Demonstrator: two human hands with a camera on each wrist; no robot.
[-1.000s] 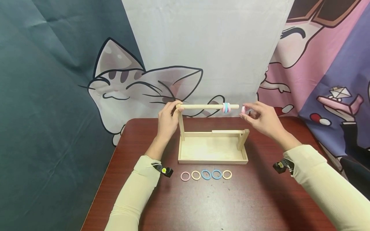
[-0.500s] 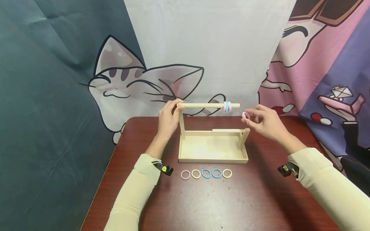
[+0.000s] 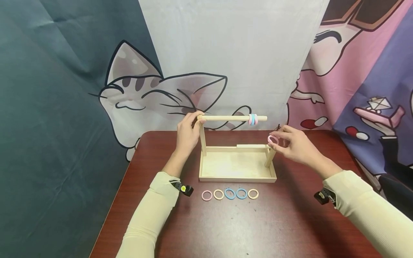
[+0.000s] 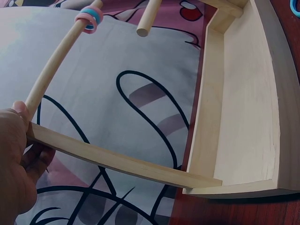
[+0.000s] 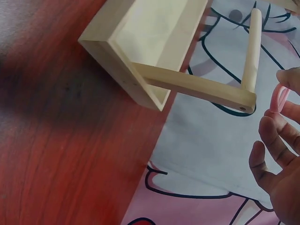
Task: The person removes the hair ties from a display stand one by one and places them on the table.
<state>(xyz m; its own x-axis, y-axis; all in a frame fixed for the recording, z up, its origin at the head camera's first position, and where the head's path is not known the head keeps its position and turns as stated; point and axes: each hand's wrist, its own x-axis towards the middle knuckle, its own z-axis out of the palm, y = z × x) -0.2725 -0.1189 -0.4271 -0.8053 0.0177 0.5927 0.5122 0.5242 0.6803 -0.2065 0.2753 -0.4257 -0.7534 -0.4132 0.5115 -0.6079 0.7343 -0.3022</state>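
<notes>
My left hand point(image 3: 188, 130) grips the top of the tall post at the left end of a wooden stand point(image 3: 237, 180), where the upper rod point(image 3: 226, 118) joins it. Pink and blue rings point(image 3: 253, 119) hang together near that rod's free right end. With thumb and fingertips my right hand point(image 3: 295, 145) pinches a pink ring point(image 3: 270, 139). In the head view this ring overlaps the top of the short right post; the right wrist view shows the pink ring point(image 5: 280, 99) apart from the short post point(image 5: 201, 89). From that post the lower rod point(image 3: 251, 146) points left.
In front of the stand's tray lies a row of loose rings: a pink ring point(image 3: 207, 195), a cream ring point(image 3: 218, 194), two blue rings point(image 3: 230, 194) and another cream ring point(image 3: 253, 194). They rest on a dark red table point(image 3: 226, 229). A printed cloth point(image 3: 251, 53) hangs behind.
My right hand has moved down with the pink ring, from beside the upper rod's free end to the level of the short post's top. My left hand keeps its place.
</notes>
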